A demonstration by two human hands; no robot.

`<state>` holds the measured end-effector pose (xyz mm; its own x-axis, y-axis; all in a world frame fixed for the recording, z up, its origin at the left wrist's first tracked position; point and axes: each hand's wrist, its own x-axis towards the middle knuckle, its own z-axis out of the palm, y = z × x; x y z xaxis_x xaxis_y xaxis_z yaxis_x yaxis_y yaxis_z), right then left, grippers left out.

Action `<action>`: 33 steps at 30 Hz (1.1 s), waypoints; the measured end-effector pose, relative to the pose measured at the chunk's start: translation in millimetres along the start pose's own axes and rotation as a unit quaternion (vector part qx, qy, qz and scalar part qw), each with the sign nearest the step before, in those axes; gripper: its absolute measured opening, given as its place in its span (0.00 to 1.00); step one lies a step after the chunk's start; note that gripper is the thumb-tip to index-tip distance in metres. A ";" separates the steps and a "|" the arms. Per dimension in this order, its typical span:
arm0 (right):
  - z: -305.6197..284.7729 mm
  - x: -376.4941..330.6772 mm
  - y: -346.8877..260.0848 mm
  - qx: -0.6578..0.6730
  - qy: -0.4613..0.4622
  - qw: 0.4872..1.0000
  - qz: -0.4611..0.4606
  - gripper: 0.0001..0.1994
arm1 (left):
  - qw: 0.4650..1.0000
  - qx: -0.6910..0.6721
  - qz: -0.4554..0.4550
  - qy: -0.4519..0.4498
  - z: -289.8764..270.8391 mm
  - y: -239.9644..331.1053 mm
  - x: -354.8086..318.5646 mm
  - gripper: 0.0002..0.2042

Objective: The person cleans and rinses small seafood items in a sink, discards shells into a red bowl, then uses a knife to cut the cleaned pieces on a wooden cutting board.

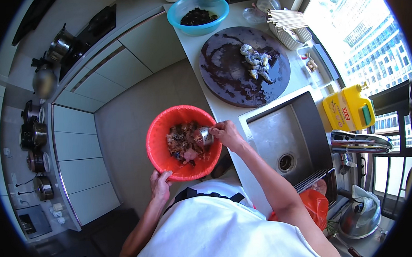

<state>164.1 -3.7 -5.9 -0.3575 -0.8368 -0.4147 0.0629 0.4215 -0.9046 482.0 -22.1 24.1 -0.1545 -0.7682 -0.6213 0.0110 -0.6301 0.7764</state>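
Observation:
Low in front of me, a red bin (155, 136), which looks lined with red plastic, is tilted so its inside shows. Wet, mixed food scraps (186, 141) lie in it. My left hand (161, 184) grips the near rim, fingers closed round it. Over the right side of the opening, my right hand (227, 134) holds a small metal strainer basket (205, 137), tipped toward the scraps. What is inside the strainer is hard to make out.
To the right is a steel sink (281, 134) with its drain showing. Beyond it, a round dark cutting board (221, 67) bears grey seafood-like pieces (257, 60). A blue basin (174, 18) holds dark food. A yellow jug (349, 107) stands beside the tap (356, 141).

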 end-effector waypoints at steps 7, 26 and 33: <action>-13.7 -6.3 -29.7 0.199 -0.098 0.967 0.123 0.08 | 1.000 -0.007 -0.004 -0.017 6.2 2.8 -7.5 0.20; -31.9 -24.7 -36.7 0.276 -0.104 0.952 0.083 0.08 | 0.999 -0.017 -0.028 -0.021 11.0 7.5 -4.0 0.17; -46.3 -62.9 -42.3 0.241 -0.010 0.965 -0.106 0.12 | 0.998 0.004 -0.033 -0.050 -0.9 3.5 6.2 0.25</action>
<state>140.8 47.3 63.1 -0.3926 -0.8948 -0.2127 0.4171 0.0328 -0.9082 482.0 -29.2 22.9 -0.2519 -0.7104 -0.6572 -0.0105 -0.6771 0.7358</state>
